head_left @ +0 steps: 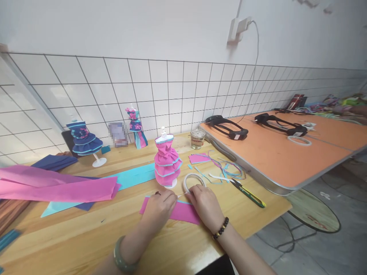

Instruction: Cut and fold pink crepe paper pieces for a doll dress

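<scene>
My right hand (207,207) is closed on the lower edge of a white tape roll (186,182), which stands tilted on the wooden table. A short strip of tape (181,196) runs from the roll to my left hand (161,209), whose fingers are pinched on its end. Below both hands lies a pink strip of paper or fabric (185,214) with a light blue upper edge, partly covered by them. Just beyond them stands a small dress form in a tiered pink dress (168,162) with light blue trim.
A green and yellow utility knife (248,193) lies at right, near tangled ribbon scraps (229,168). Behind are a glass of liquid (197,139) and two more dressed forms, one navy (83,137), one multicoloured (136,128). Pink sheets (57,185) lie left; black headsets (226,127) rest on the orange table (272,160).
</scene>
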Motion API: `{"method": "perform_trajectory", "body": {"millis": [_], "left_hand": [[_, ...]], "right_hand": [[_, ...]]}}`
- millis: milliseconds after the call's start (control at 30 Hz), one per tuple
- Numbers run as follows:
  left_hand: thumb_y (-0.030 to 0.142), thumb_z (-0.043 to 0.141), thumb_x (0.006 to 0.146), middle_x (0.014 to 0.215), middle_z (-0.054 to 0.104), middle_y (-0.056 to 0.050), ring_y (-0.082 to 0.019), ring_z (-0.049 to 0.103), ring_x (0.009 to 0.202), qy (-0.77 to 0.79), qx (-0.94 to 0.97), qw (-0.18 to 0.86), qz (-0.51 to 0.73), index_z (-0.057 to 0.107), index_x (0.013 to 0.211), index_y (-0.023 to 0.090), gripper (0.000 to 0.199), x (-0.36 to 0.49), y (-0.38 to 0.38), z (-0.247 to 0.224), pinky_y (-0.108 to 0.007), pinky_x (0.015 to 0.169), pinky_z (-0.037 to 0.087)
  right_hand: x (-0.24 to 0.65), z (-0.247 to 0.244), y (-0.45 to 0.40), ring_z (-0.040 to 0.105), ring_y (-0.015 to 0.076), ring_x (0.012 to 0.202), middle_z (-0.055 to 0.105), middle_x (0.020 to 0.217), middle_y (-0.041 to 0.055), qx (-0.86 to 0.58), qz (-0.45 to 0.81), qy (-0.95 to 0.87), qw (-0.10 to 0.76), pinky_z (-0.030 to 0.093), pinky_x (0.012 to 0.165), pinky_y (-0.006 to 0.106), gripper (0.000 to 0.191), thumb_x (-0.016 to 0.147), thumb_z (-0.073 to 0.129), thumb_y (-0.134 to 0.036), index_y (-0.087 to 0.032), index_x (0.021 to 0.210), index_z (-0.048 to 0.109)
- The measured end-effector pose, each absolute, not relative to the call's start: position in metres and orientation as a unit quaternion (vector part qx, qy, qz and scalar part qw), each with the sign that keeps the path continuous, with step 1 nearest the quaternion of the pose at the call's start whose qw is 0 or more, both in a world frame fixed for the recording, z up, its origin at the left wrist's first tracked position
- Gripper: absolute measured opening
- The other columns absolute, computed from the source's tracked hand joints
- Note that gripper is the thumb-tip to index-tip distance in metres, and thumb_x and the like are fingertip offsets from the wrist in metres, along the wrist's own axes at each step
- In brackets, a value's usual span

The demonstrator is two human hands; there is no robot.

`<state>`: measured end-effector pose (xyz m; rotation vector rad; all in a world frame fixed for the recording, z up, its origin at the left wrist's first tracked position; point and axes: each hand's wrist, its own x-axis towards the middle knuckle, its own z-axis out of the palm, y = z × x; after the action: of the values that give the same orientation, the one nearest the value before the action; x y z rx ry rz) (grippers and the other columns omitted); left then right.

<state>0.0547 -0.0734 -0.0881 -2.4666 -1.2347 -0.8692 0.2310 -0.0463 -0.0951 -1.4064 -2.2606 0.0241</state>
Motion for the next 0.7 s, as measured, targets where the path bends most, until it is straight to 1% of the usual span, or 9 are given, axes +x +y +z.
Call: {"method": "perform_trajectory", "body": {"millis": [200,300,433,567,633,700], "left_hand": [[0.013,0.035,0.087,0.07,0.061,-0.002,-0.012,0.058,0.065,-0.407,-0.846,0.133,-0.317,0.056,0.077,0.018,0.024,0.056,-0.076,-0.088,-0.023,0.057,0.043],[0.014,0.037,0.087,0.074,0.064,-0.003,-0.012,0.06,0.068,-0.407,-0.849,0.111,-0.318,0.057,0.08,0.017,0.022,0.056,-0.077,-0.09,-0.023,0.058,0.045],[0.017,0.039,0.087,0.08,0.066,-0.004,-0.012,0.062,0.072,-0.407,-0.843,0.074,-0.344,0.059,0.084,0.019,0.02,0.055,-0.079,-0.094,-0.023,0.062,0.046],[0.016,0.041,0.086,0.084,0.067,-0.004,-0.013,0.063,0.075,-0.391,-0.844,0.013,-0.366,0.059,0.087,0.02,0.019,0.056,-0.082,-0.095,-0.022,0.065,0.047],[0.015,0.041,0.086,0.083,0.068,-0.002,-0.013,0.063,0.075,-0.398,-0.839,-0.032,-0.369,0.059,0.087,0.02,0.018,0.057,-0.083,-0.093,-0.023,0.064,0.047],[0.015,0.042,0.085,0.075,0.067,0.0,-0.012,0.062,0.068,-0.419,-0.821,-0.093,-0.377,0.059,0.084,0.021,0.019,0.059,-0.085,-0.089,-0.022,0.061,0.047]], "right_hand": [[0.232,-0.095,-0.049,0.057,0.0185,0.075,0.061,0.078,0.0052,-0.512,0.077,-0.78,0.351,0.042,0.067,0.028,0.008,0.084,0.045,-0.02,-0.018,0.083,0.052],[0.235,-0.096,-0.051,0.058,0.0177,0.075,0.061,0.077,0.0044,-0.495,0.099,-0.776,0.378,0.045,0.068,0.027,0.007,0.083,0.046,-0.018,-0.019,0.084,0.052],[0.236,-0.099,-0.051,0.058,0.0174,0.08,0.061,0.083,0.0052,-0.465,0.127,-0.761,0.433,0.047,0.071,0.028,0.005,0.081,0.048,-0.017,-0.019,0.083,0.052],[0.234,-0.1,-0.05,0.058,0.017,0.081,0.059,0.087,0.0066,-0.443,0.214,-0.719,0.49,0.05,0.071,0.029,0.007,0.082,0.049,-0.019,-0.019,0.087,0.053],[0.234,-0.099,-0.051,0.058,0.0168,0.081,0.059,0.086,0.0065,-0.434,0.242,-0.716,0.491,0.05,0.071,0.029,0.007,0.082,0.049,-0.021,-0.019,0.086,0.053],[0.235,-0.096,-0.051,0.058,0.0169,0.077,0.059,0.081,0.0054,-0.436,0.239,-0.725,0.477,0.049,0.069,0.029,0.005,0.082,0.049,-0.022,-0.019,0.083,0.053]]}}
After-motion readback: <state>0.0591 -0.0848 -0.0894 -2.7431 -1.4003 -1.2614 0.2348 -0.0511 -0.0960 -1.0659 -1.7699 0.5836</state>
